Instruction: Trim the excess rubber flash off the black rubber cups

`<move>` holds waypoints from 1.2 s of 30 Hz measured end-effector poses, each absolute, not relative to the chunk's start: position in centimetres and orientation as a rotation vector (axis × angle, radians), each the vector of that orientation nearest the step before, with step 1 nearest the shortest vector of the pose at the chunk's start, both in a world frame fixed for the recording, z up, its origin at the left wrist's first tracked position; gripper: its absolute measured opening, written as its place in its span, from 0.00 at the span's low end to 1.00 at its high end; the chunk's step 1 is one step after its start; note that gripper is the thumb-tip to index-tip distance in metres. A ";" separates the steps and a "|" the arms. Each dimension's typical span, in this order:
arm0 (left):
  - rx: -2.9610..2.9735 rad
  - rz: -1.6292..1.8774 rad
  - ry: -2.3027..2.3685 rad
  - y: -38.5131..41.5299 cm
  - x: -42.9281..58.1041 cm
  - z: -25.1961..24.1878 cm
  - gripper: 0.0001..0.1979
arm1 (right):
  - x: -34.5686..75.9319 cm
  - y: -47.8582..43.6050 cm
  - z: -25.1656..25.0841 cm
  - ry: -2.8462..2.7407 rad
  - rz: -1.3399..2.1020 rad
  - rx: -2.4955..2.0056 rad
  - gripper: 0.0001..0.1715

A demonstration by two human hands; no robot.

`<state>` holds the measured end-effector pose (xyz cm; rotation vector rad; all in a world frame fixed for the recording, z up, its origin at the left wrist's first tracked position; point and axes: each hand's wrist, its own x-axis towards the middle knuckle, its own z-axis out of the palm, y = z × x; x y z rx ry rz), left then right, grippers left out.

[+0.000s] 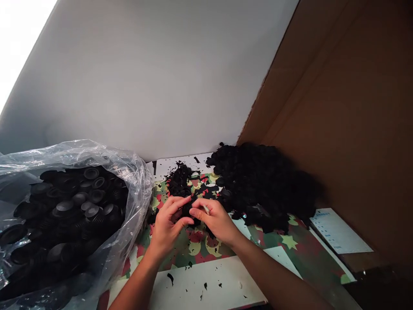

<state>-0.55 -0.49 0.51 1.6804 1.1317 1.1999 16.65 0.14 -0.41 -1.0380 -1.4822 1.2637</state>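
The left hand's [169, 217] grip is closed around a small, black, ribbed piece, apparently rubber [186, 210], with the fingers over its far side and the thumb at its near side. The right hand's [209, 215] grip is pinched, fingertips at the right side of the same piece, and a pale, slender, stick-like thing [206, 209] shows between its thumb and fingers; what that is I can't tell.

The ribbed piece sits in front of the person, just above the desk [288, 242], which has a red, green and yellow camouflage pattern. It should be light and fairly soft, springy across the ribs and hardly fragile, though a smooth face could slide under the fingers. The ribbed body looks the surest place to hold, squeezed gently from both sides; a thin edge would likely bend.

Just beyond the hands lies a small pile of torn black scraps [179, 178]; farther right, a large, dark, loose heap of black pieces [267, 185]. Nearer the person, crumbs dot a flat white board [193, 284]. To the left, a clear, crinkled plastic bag [142, 172] holds many black, round, disc-topped pieces [92, 211], several visibly ribbed.
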 end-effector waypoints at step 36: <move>1.659 1.106 1.309 -0.3 -1.5 1.3 0.12 | 18.3 -0.7 0.4 -1.811 0.955 -0.758 0.08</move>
